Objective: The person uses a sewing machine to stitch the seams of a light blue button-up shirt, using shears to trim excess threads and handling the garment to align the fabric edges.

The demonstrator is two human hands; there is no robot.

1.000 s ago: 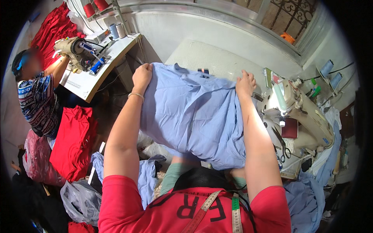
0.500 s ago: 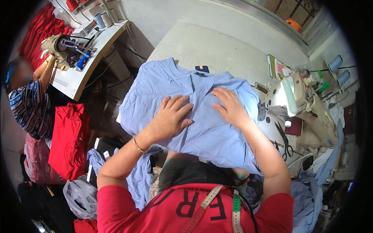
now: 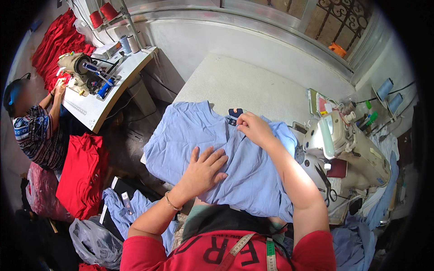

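A light blue shirt [image 3: 190, 135] lies spread over the near end of a white work table [image 3: 235, 86], its collar with a dark label [image 3: 234, 113] pointing away from me. My left hand [image 3: 203, 169] rests flat on the shirt's middle with fingers apart. My right hand [image 3: 254, 128] pinches the fabric at the collar, just right of the label.
A cream sewing machine [image 3: 346, 140] stands to my right with scissors [image 3: 326, 180] beside it. At far left another person [image 3: 31, 122] works at a second machine table [image 3: 97, 97]. Red garments [image 3: 81, 176] hang below it. Blue cloth [image 3: 126, 207] and a plastic bag [image 3: 92, 241] lie on the floor.
The shirt went from held up in both hands to lying flat on the table. My right hand has since moved up to the collar, while my left stays pressed on the middle.
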